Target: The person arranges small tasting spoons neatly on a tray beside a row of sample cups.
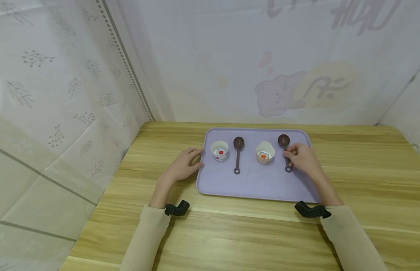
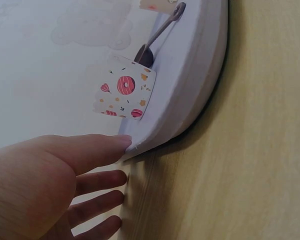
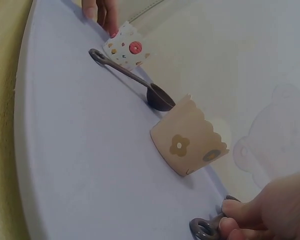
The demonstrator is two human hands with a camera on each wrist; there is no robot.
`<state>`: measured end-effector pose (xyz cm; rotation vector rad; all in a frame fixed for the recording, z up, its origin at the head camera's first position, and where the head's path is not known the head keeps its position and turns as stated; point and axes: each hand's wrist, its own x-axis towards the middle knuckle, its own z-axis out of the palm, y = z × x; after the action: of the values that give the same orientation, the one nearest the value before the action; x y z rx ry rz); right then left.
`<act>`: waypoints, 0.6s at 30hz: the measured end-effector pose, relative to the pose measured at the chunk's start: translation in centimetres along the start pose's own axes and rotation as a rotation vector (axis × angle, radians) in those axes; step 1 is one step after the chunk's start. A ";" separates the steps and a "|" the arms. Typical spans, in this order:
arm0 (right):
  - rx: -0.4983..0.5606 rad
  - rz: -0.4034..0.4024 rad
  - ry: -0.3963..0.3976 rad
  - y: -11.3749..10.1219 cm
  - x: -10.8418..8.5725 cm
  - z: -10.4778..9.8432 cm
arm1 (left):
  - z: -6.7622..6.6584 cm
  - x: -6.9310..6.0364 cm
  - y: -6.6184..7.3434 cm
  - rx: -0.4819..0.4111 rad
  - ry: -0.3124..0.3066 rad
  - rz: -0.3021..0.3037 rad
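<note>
On the lilac tray (image 1: 243,186), two brown measuring spoons and two paper baking cups alternate in a row. My right hand (image 1: 302,158) pinches the handle of the right measuring spoon (image 1: 283,140), whose bowl points to the back. To its left stands a tan baking cup (image 3: 185,137) with an orange-marked piece inside. The other measuring spoon (image 1: 237,158) lies between the cups. A white donut-print cup (image 2: 124,89) at the left holds a red-marked piece. My left hand (image 1: 182,164) is at the tray's left edge, its thumb touching the rim and its fingers extended.
The tray rests on a wood-grain table (image 1: 230,237), near its back edge. Pale printed curtains (image 1: 203,67) hang behind and to the left. A black wrist mount (image 1: 177,208) sits on each forearm.
</note>
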<state>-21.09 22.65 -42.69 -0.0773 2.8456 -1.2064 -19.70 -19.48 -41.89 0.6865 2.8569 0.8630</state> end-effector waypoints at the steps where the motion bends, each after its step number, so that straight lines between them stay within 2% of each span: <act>1: 0.003 0.001 -0.007 0.0 0.0 0.0 | 0.0 0.0 0.0 0.000 0.000 0.000; 18: 0.035 0.022 -0.054 0.0 0.0 -0.4 | 0.0 0.0 0.0 0.006 0.003 0.000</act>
<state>-21.17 22.91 -42.40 -0.0760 2.7703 -1.2303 -19.70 -19.55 -41.88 0.6861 2.8637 0.8559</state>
